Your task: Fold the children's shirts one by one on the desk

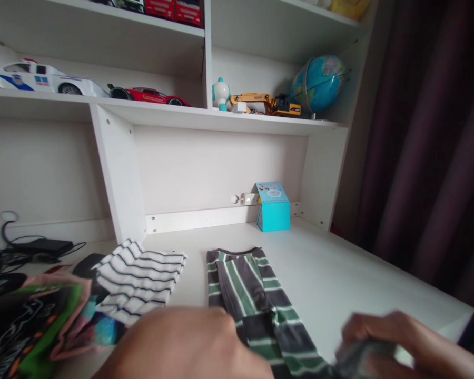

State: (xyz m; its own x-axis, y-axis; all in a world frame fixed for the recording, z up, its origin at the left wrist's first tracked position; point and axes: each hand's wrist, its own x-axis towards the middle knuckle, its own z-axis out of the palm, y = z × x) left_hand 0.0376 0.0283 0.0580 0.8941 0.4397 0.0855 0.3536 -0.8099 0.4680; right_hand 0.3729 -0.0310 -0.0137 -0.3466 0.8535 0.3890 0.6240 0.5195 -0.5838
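Bare hands work over a white desk [332,273], both blurred at its near side. The left hand [185,342] enters low at center, back up and knuckles forward, over the lower left part of a green-striped garment [243,284]; its fingertips are out of sight, so whether they grip or spread cannot be told. The right hand [413,337] reaches in from the desk's near right corner, fingers bent in a narrow curl around a bunched end of the garment. The garment lies mid-desk, neckband toward the back edge, body running to the near edge. Near the back right corner stands a turquoise calendar [275,216], the lettering on its top page too small to read. Toward the left edge, a black cloth [19,331] bears white script, illegible here; markings on a white toy car [43,79], shelved above, are also unreadable.
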